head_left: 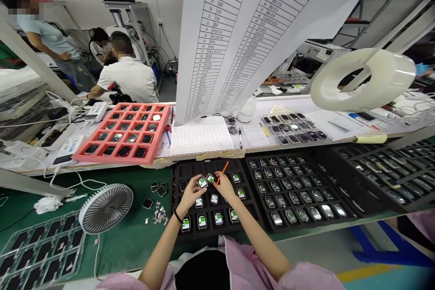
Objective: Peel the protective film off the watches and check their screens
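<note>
Green bench top (pixel 136 253) at the bottom, white shelf (pixel 253 150) running above it on the far side, and a big printed sheet (pixel 234 22) hanging right in the middle of the view. Pretty busy workshop, with a person in a white shirt (pixel 129 79) at the far left.

OK, the hands. Left hand (pixel 190 195) has thumb and fingers together on a watch (pixel 201 182), screen up, showing green and white. That watch sits out at the fingertips, on the far side of the palm, above the black tray (pixel 190 170). Right hand (pixel 224 189) is closed around an orange pen (pixel 224 168), which slants out past the fingers. Its fingertips are right at the edge of a second watch (pixel 210 178), just right of the first one and lit up too; can't tell whether they're really pinching it.

More lit watches sit in the black tray on the near side of both hands. Another black tray full of watches (pixel 292 195) is just to the right. Off to the left: loose metal bits (pixel 159 215), a grey fan (pixel 107 208), and on the shelf a coral tray (pixel 159 138) with dark watch faces in its slots.
</note>
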`<state>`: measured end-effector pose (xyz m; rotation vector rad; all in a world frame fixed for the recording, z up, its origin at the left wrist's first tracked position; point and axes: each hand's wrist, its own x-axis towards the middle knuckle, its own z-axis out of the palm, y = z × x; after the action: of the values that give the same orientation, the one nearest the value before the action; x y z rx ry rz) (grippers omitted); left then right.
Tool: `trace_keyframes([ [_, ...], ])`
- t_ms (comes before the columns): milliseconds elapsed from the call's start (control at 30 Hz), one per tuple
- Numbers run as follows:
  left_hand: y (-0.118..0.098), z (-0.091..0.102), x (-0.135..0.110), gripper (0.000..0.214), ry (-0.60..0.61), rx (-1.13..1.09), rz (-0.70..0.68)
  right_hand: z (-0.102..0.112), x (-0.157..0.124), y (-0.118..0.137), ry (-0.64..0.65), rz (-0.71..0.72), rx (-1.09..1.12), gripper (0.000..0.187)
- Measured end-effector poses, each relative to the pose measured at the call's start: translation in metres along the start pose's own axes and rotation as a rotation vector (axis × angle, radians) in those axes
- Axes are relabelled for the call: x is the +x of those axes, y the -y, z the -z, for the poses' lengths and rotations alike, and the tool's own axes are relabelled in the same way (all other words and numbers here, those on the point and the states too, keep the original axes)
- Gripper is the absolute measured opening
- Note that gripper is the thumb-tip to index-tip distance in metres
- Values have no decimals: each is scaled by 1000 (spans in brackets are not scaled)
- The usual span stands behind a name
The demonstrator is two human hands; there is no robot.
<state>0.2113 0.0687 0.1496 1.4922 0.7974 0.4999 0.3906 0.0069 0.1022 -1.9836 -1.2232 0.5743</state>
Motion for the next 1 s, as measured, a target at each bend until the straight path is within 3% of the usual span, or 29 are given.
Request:
trace_keyframes([
  [167,-1,5,-18,61,-12,-40,10,-9,13,14,72,60,-148,42],
  [367,0,9,-23,62,-26,-4,4,-17,20,25,66,42,-192,39],
  [600,-1,13,-25,65,-13,60,33,-11,23,13,-72,-67,3,27],
  [867,0,9,-28,71,0,45,50,1,3,-6,-262,-118,123,9],
  [1000,2,9,-30,69,0,24,59,14,-11,-8,-278,-79,89,18],
])
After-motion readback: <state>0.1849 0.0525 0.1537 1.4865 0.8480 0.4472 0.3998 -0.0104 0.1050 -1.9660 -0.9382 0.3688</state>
